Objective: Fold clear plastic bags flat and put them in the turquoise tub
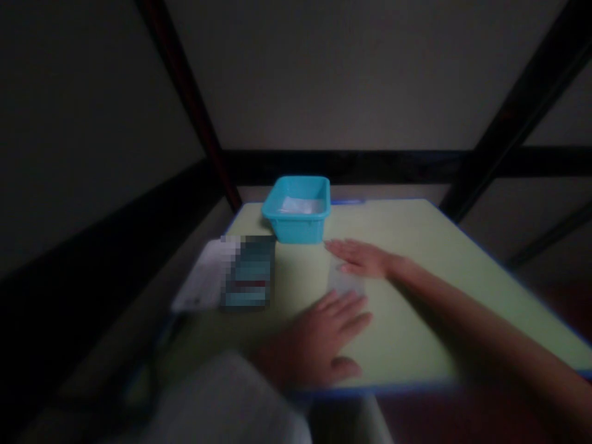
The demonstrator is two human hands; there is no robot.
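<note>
A thin, pale, see-through sheet (345,280), perhaps a plastic bag, lies flat on the table between my hands. My right hand (358,258) rests with its fingers stretched out over the sheet's far end. At the near end, my left hand (324,336) lies with its fingers spread, the fingertips touching or just over the sheet's edge. Neither hand grips anything. Beyond my right hand stands a turquoise plastic basket (300,229) with whitish, flat, film-like pieces (300,205) inside. The image is dim and blurred, so the sheet's exact kind is unclear.
The table (407,308) is pale yellow-green with a blue edge. On its left lie a white sheet of paper (203,277) and a pixelated dark teal item (250,277). A wall with dark beams (351,166) rises behind the table.
</note>
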